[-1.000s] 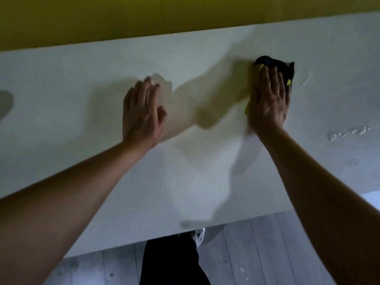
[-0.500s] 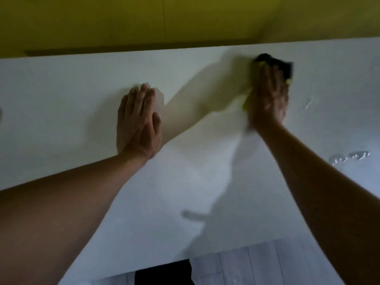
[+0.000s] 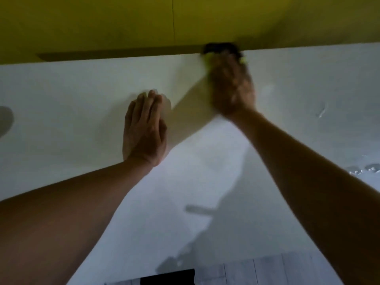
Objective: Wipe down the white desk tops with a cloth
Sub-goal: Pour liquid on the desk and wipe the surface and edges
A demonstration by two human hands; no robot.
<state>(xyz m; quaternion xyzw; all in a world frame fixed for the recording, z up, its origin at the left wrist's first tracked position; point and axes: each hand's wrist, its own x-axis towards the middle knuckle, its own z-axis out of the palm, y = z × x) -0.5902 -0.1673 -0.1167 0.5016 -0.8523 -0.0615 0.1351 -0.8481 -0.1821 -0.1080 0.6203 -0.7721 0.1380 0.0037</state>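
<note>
Directly below you lies a white worktop [image 3: 61,95], seen from above, with a yellow wall panel [image 3: 102,23] running along its far edge. Your left hand [image 3: 144,128] rests flat on the worktop near the middle, palm down, with the fingers held straight and close together. Your right hand [image 3: 231,85] is stretched out to the far edge, palm down, pressing on a dark cloth [image 3: 221,48] with a yellow-green trim. That hand is blurred, so you cannot tell how its fingers are set on the cloth. Only the far end of the cloth shows beyond the fingertips, right where the worktop meets the yellow wall panel. Both forearms are bare. To the right of your right arm, well apart from the cloth, small water droplets [image 3: 366,168] sit on the worktop, and a thin wet streak [image 3: 320,112] lies farther back. At the bottom, a strip of pale grey plank floor [image 3: 267,270] shows past the near edge.
</note>
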